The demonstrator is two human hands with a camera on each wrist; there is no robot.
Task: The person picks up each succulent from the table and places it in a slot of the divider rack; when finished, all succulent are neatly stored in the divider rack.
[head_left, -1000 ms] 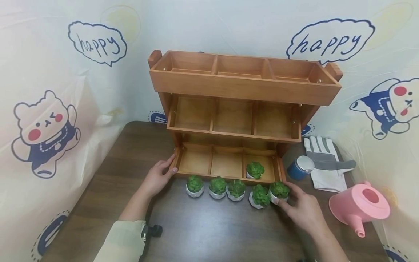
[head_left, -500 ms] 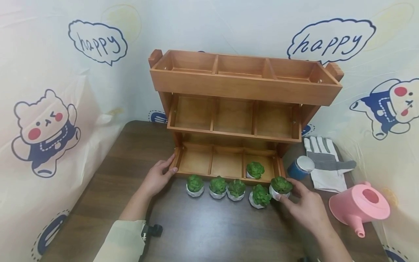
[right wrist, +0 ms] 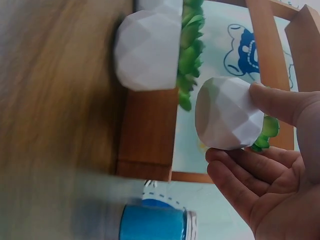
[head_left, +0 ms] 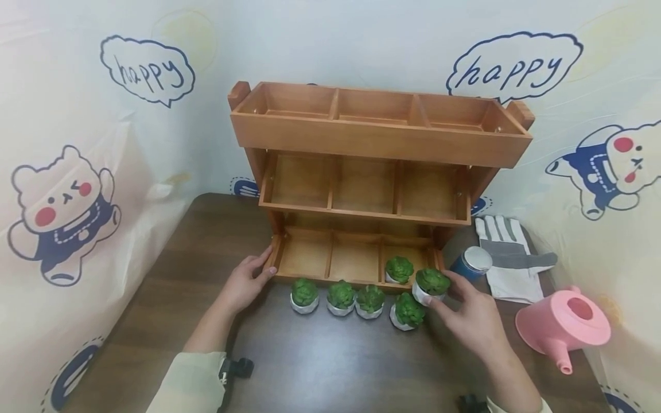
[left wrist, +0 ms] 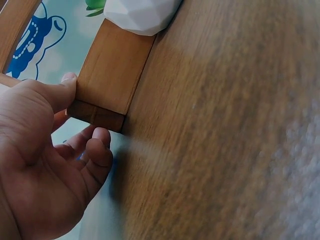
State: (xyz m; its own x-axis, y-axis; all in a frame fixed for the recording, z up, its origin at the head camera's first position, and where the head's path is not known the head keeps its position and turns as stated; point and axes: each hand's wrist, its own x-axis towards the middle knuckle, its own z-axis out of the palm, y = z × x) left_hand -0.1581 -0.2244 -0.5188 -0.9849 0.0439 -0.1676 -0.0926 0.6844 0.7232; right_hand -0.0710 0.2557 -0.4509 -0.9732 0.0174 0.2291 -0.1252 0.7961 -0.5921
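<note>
With my right hand (head_left: 472,318) I pinch the faceted white pot of a small succulent (head_left: 432,281), thumb on one side and fingertips on the other. It hangs clear of the table, near the right front corner of the wooden shelf (head_left: 382,140), the pot's flat facets meeting in crisp edges under a cushion of fleshy green leaves. My left hand (head_left: 247,284) grips the left front corner of that shelf's bottom tier, thumb against the smooth, finely grained board and a fingertip at its end.

The shelf is warm orange-brown wood, three stepped trays, each split by thin dividers into three rectangular compartments. In the bottom tray's right compartment sits another plant (head_left: 399,269) of the same rounded, leafy shape. Along the shelf's front stand four more potted plants (head_left: 341,297) on the dark wood-grain table (head_left: 320,373), the two in the middle almost side by side.

Just right of the shelf's lower end is a blue cylindrical can (head_left: 472,263) with a pale round lid; beside it lies a white and grey fabric glove (head_left: 508,252). Farther right and forward of the shelf stands a smooth pink watering can (head_left: 563,327) with a stubby spout. Behind the shelf hangs a creased, printed backdrop (head_left: 330,40).
</note>
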